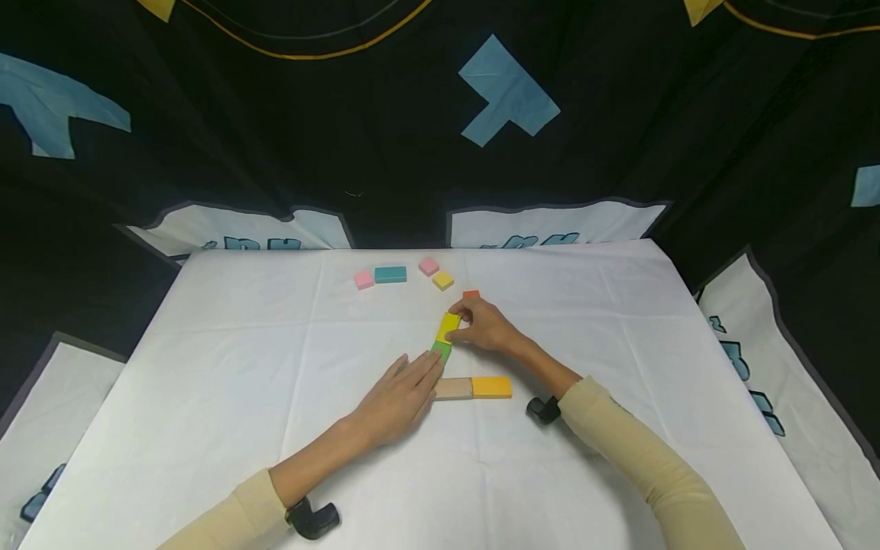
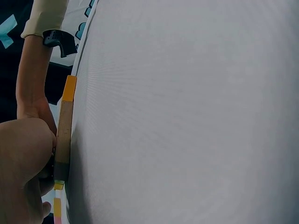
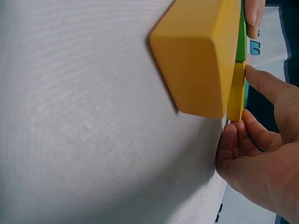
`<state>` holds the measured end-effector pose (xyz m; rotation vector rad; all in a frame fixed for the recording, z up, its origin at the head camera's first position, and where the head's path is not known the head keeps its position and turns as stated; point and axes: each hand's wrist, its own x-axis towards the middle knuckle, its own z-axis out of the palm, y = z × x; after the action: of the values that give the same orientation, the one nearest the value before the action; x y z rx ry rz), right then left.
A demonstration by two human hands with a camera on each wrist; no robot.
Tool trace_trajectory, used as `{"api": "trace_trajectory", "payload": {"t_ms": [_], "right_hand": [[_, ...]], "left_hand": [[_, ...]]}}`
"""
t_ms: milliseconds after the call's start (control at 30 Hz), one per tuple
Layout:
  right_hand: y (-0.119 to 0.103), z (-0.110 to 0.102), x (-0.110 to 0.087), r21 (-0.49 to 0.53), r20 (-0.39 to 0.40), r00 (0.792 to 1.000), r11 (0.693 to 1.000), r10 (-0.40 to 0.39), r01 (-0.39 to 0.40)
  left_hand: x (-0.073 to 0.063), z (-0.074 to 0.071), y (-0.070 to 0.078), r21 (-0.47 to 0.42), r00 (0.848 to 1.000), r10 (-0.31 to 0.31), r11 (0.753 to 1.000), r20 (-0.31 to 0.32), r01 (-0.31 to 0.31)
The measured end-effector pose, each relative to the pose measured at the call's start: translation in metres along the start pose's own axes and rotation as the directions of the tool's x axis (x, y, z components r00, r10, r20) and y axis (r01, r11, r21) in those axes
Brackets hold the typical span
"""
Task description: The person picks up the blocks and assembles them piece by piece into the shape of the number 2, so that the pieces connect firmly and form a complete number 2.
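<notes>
The right hand (image 1: 488,328) pinches a bright yellow block (image 1: 449,327) between thumb and fingers. End to end with that block lies a green block (image 1: 441,350), its far end hidden under the left hand's fingertips. The left hand (image 1: 402,397) is laid flat, fingers straight, its fingertips on the green block. Just right of the left hand is a plain wooden block (image 1: 454,389), partly covered by it, joined end to end with an orange-yellow block (image 1: 492,387). In the right wrist view the right hand (image 3: 268,135) has its fingertips at the yellow block's end.
Behind the hands lie two pink blocks (image 1: 364,279), a teal block (image 1: 390,274) and a small yellow block (image 1: 443,280). A red-orange block (image 1: 470,293) shows just beyond the right fingers. A white cloth (image 1: 220,367) covers the table; a dark patterned curtain (image 1: 385,153) hangs behind.
</notes>
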<state>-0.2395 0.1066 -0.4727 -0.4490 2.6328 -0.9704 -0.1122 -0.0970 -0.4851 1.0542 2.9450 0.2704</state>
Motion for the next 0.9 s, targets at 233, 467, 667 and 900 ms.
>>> {"api": "trace_trajectory", "payload": {"t_ms": [233,467,667,900], "right_hand": [[0.0011,0.0000,0.0002,0.000,-0.002,1.000,1.000,-0.007,0.007],[0.0010,0.0003,-0.0002,-0.006,-0.009,1.000,1.000,-0.007,0.006],[0.0004,0.0004,-0.0001,-0.016,-0.013,1.000,1.000,-0.013,0.013],[0.0001,0.0014,-0.0004,-0.009,-0.011,1.000,1.000,0.003,-0.003]], "left_hand": [[0.0005,-0.0002,0.0003,0.003,1.000,0.012,1.000,-0.008,-0.012],[0.0006,-0.0010,0.0006,0.008,1.000,0.005,1.000,0.001,-0.005],[0.0006,-0.0010,0.0004,0.015,1.000,0.002,1.000,0.002,-0.002],[0.0003,-0.0013,0.0009,0.004,1.000,-0.007,1.000,0.013,0.007]]}}
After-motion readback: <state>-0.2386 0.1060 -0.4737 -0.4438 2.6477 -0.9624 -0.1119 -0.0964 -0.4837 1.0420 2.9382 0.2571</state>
